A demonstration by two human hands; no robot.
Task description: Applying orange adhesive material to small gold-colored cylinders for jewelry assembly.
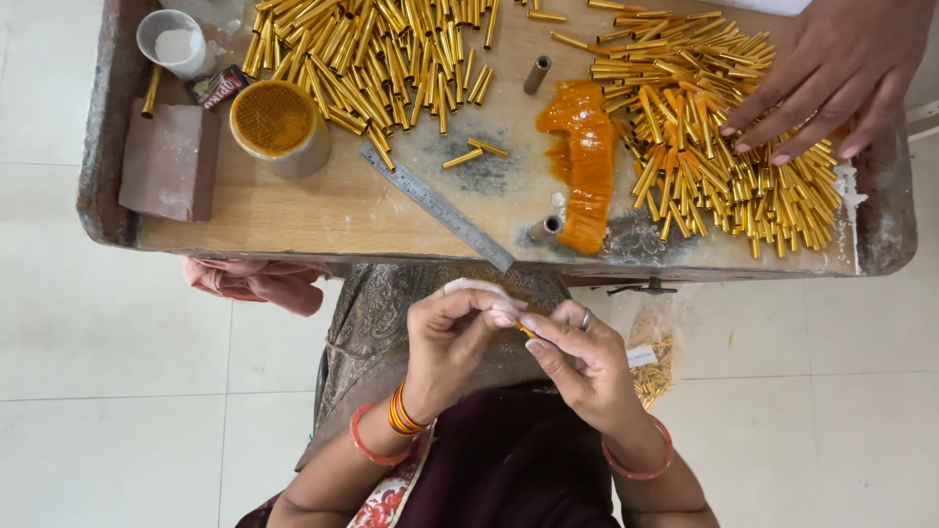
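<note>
My left hand (452, 337) and my right hand (577, 357) meet over my lap, just below the table's front edge. Both pinch a small gold tube (526, 331) between the fingertips; only its orange-gold tip shows. A bit of white cloth or tape (489, 290) lies over my left fingers. Above, a low wooden table (333, 210) carries two heaps of gold tubes, one at the upper left (372, 59) and one at the right (724, 147). Another person's hand (831, 78) rests spread on the right heap.
On the table lie a steel ruler (435, 205), an orange paste smear (585, 161), a metal cup with an orange mesh top (279, 125), a white cup (174, 44), a brown block (168, 161) and two brown cylinders (536, 74). A bag of gold tubes (653, 364) sits on the floor.
</note>
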